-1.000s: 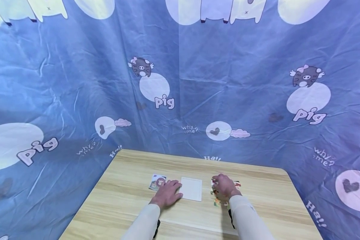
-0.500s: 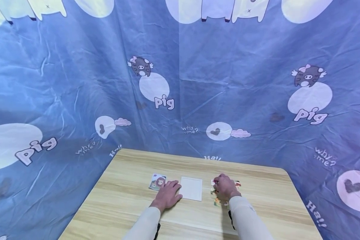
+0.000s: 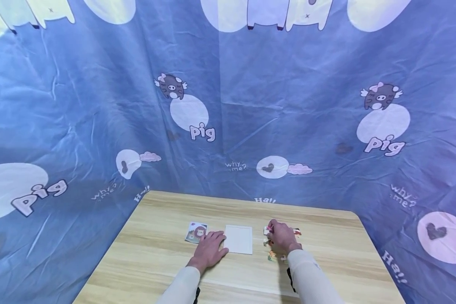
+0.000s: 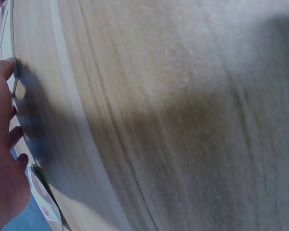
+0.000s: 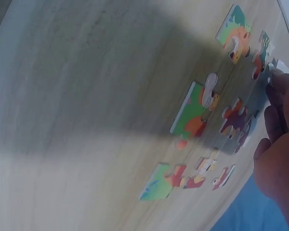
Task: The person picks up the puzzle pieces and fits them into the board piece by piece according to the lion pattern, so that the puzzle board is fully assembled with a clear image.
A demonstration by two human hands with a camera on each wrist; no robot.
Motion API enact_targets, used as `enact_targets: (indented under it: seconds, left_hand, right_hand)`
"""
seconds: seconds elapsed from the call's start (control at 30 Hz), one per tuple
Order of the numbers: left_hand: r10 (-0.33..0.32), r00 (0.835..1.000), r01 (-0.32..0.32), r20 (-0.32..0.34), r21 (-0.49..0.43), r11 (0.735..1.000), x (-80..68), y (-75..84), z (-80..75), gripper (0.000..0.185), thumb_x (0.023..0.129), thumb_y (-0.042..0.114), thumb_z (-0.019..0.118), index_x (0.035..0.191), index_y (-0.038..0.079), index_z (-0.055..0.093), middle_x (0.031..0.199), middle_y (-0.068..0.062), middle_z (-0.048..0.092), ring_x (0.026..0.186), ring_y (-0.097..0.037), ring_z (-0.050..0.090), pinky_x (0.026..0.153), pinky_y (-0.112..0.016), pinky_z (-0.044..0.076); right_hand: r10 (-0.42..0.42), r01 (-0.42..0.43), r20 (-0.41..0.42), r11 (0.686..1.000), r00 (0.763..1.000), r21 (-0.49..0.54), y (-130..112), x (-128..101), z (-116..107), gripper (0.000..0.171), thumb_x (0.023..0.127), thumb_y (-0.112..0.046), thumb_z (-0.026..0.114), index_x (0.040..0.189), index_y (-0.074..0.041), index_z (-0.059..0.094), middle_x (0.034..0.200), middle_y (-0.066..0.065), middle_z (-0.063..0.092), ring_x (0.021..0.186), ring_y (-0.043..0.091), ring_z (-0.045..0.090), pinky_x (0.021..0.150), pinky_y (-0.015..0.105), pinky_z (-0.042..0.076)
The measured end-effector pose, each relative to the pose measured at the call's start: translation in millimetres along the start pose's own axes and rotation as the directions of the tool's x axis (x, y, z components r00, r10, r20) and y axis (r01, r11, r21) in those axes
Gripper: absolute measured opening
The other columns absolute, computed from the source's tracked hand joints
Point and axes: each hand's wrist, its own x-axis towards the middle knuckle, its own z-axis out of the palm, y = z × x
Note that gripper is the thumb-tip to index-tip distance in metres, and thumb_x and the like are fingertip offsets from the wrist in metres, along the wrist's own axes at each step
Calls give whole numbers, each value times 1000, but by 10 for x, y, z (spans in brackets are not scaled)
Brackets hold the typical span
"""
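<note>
My left hand [image 3: 209, 250] lies palm down with its fingers extended, fingertips right at the left edge of a white puzzle tray [image 3: 238, 240]. In the left wrist view, fingers [image 4: 6, 68] reach the tray's edge. Left of that hand lies a picture card [image 3: 195, 232] with a brown-maned lion. To the tray's right, my right hand [image 3: 282, 237] pinches a white-and-pink puzzle piece [image 3: 267, 229] between thumb and fingers, low over the table. Several loose puzzle pieces lie under and around it, among them a green corner piece [image 5: 156, 185] and a purple-brown one [image 5: 233, 118].
The light wood table [image 3: 167, 213] carries everything. A blue patterned cloth [image 3: 235, 122] hangs behind it and along both sides. A red-and-white piece [image 3: 297, 232] shows beyond the right hand, and an orange piece [image 3: 271, 255] lies nearer the person.
The head view has shifted slightly, so the whole scene sits a little further left. My right hand's fingers have moved slightly over the pieces; the left hand stays beside the tray.
</note>
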Motion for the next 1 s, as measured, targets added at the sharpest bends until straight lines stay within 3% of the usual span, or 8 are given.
enact_targets:
  seconds: [0.2, 0.37, 0.5, 0.73, 1.0]
  left_hand:
    - [9, 1000, -9, -30, 12, 1000, 9, -8, 38, 50, 83, 54, 46, 122, 23, 52, 134, 6, 45, 122, -20, 42, 101, -54, 26]
    - [13, 999, -12, -38, 10, 1000, 7, -11, 42, 50, 83, 54, 47, 122, 23, 52, 133, 5, 46, 121, -20, 42, 101, -56, 24]
    - [15, 998, -16, -57, -1, 1000, 6, -28, 60, 49, 83, 52, 48, 122, 23, 52, 133, 4, 47, 121, -20, 43, 99, -55, 25]
    - [12, 995, -13, -96, -4, 1000, -45, -56, 85, 47, 82, 50, 51, 120, 23, 54, 130, 3, 50, 117, -21, 45, 87, -49, 33]
    - [10, 995, -12, -96, -20, 1000, -17, -10, 90, 47, 82, 51, 50, 120, 23, 54, 130, 5, 49, 118, -20, 44, 88, -48, 32]
  right_hand:
    - [60, -49, -47, 979, 997, 200, -116, -11, -18, 12, 83, -19, 60, 94, -19, 55, 71, -8, 59, 59, 9, 51, 59, 31, 41]
    - [100, -69, -55, 908, 993, 414, -297, 13, -3, 13, 84, -12, 57, 97, -14, 57, 75, 0, 60, 59, 10, 51, 53, 26, 42]
    - [113, -64, -67, 856, 991, 513, -436, 56, 47, 15, 82, -8, 57, 98, -9, 58, 74, 6, 61, 56, 10, 51, 49, 23, 43]
    - [93, -52, -53, 851, 994, 523, -660, 86, 128, 16, 81, -9, 56, 97, -7, 59, 69, 4, 59, 49, 9, 48, 44, 24, 41]
    - [99, -52, -67, 862, 993, 503, -768, 87, 162, 17, 78, -7, 57, 94, -7, 62, 68, 2, 59, 52, 9, 51, 47, 23, 42]
